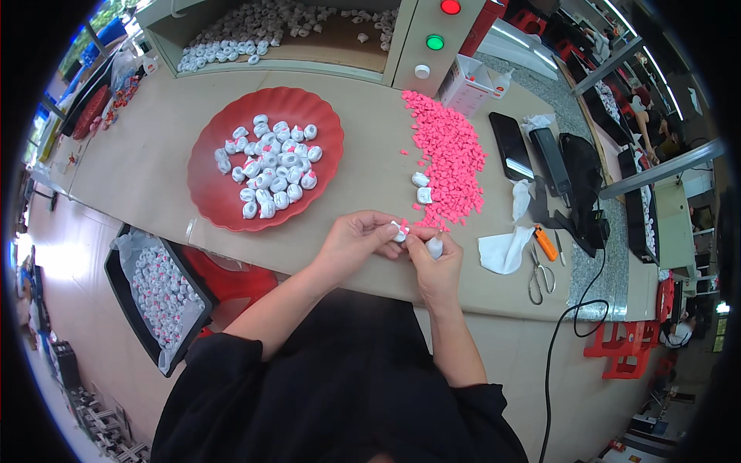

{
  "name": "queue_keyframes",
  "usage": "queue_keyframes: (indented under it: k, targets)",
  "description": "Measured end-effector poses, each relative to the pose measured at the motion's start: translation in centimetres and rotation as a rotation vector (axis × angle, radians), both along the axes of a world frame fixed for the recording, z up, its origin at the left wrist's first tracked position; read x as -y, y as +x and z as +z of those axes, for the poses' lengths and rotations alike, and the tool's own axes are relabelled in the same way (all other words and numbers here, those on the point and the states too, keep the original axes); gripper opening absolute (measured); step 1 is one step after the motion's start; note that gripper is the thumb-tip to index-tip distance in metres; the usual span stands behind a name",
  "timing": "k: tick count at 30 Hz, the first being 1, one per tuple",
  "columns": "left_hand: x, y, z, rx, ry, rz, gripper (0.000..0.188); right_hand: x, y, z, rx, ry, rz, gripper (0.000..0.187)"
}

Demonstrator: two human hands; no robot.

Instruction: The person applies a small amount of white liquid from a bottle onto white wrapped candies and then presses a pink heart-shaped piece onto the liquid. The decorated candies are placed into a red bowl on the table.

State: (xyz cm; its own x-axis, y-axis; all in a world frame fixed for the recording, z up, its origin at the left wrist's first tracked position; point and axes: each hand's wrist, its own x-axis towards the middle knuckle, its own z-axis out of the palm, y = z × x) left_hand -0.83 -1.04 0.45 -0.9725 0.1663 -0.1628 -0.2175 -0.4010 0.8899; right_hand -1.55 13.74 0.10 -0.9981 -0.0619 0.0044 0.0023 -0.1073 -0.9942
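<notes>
White plastic, small and rounded, sits pinched in the grip of the left hand (pixel 356 241): a little white cap (pixel 399 231) clamped between thumb and fingertips, just above the near edge of the bench (pixel 139 166). The right hand (pixel 438 266) meets it from the other side, its grip closed on a second white piece (pixel 435 248); the two hands touch at the fingertips. Both forearms come up from the lower edge over a black garment.

Just beyond the hands, a loose heap of tiny pink pellets (pixel 448 154) spreads up the bench, with two white caps (pixel 421 187) lying at its left edge. Well to the left stands a red scalloped plate (pixel 231 204), glossy, holding a mound of similar white caps. Bare beige bench lies between the plate and the pink heap.

To the right lie a crumpled white cloth (pixel 503 251), scissors (pixel 539 276), an orange lighter-shaped tool (pixel 546 243) and a dark phone (pixel 511 145). Below the bench's near edge at the left, a black tray (pixel 127 297) lined with clear plastic holds more white caps.
</notes>
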Motion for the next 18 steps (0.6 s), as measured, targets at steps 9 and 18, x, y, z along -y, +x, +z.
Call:
queue_keyframes:
  k: [9, 18]
  targets:
    - [0.14, 0.01, -0.22, -0.001, 0.002, -0.021, 0.023, -0.26, 0.00, -0.26, 0.004, -0.003, 0.007, 0.009]
    - [0.14, 0.28, 0.12, -0.031, 0.035, -0.016, 0.022, -0.06, 0.53, -0.65, -0.198, 0.122, -0.025, 0.011]
